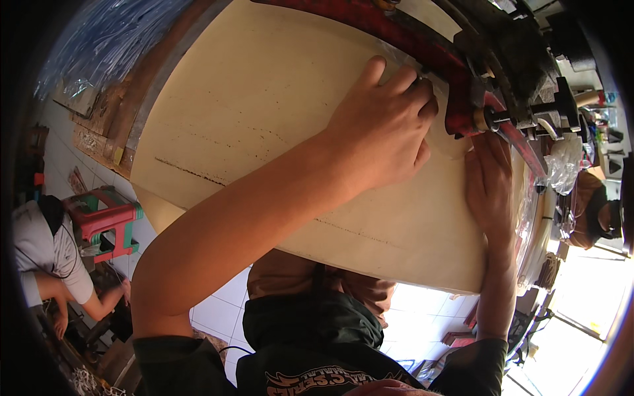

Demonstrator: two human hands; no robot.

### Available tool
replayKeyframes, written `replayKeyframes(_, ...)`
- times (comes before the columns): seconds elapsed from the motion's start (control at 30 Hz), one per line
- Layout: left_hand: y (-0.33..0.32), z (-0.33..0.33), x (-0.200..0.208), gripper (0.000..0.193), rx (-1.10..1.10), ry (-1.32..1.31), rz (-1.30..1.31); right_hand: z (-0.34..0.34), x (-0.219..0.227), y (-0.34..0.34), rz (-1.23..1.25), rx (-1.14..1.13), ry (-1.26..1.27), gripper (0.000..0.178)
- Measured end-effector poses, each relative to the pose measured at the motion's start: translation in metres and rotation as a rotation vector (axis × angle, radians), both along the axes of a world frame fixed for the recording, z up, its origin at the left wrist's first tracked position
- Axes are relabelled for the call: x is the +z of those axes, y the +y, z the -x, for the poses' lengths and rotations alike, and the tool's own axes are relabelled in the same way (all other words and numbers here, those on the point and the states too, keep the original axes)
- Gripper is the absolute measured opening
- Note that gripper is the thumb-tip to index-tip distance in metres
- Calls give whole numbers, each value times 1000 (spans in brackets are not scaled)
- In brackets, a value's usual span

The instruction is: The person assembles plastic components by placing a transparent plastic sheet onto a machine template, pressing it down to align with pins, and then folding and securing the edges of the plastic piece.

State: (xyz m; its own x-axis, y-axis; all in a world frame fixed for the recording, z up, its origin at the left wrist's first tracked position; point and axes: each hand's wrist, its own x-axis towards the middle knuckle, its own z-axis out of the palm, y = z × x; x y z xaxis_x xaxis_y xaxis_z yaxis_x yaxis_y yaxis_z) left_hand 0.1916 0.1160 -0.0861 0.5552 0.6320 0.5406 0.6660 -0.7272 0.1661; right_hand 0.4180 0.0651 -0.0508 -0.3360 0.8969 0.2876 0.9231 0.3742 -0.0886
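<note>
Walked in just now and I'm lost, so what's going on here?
Someone is working with both bare hands at a broad pale board. The left hand is curled near a red metal arm; whether it grips anything is hard to see. The right hand is near the board's right side, fingertips partly hidden. Off to the left, another person in a grey top is beside a red and green stool.

The left hand (pixel 389 122) hides whatever its curled fingers enclose; beside it, the red machine arm (pixel 422 43), cut off above, obscures the right hand's (pixel 489 175) fingertips.
</note>
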Motion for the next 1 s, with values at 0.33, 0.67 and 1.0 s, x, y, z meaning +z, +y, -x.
replayKeyframes(0.33, 0, -1, 0, 36, 0, 9, 8, 0, 1, 0, 21, -8, 9, 38)
replayKeyframes(0.67, -1, -1, 0, 39, 4, 4, 0, 0, 0, 0, 21, 3, 24, 39)
replayKeyframes(1.0, -1, -1, 0, 40, 6, -1, -2, 0, 0, 0, -2, 13, 10, 40)
